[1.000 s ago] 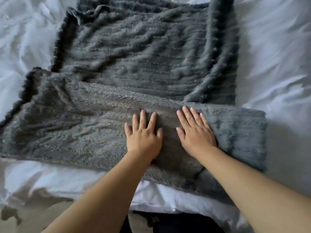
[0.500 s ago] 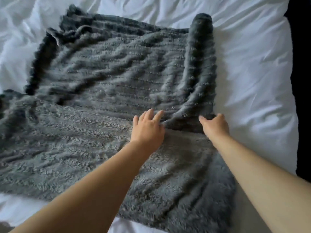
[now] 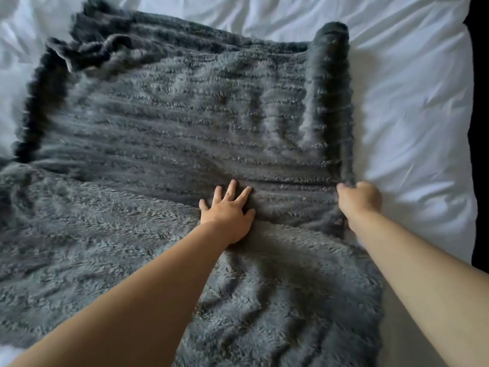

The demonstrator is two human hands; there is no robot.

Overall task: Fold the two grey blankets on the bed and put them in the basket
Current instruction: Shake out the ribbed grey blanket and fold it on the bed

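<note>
A grey ribbed blanket lies spread across the white bed, its right edge rolled up into a long ridge. A fluffier grey layer covers the near half; whether it is a second blanket or the same one's underside I cannot tell. My left hand presses flat on the ribbed fabric, fingers spread. My right hand grips the near end of the rolled right edge, fingers curled round it. No basket is in view.
White rumpled bedding shows to the right of the blanket and along the top and left. A dark strip marks the bed's right edge.
Both hands moved forward off the fluffy layer. The left one now presses the ribbed fabric; the right one closed on the rolled edge and pulled it rightward, flattening the blanket.
</note>
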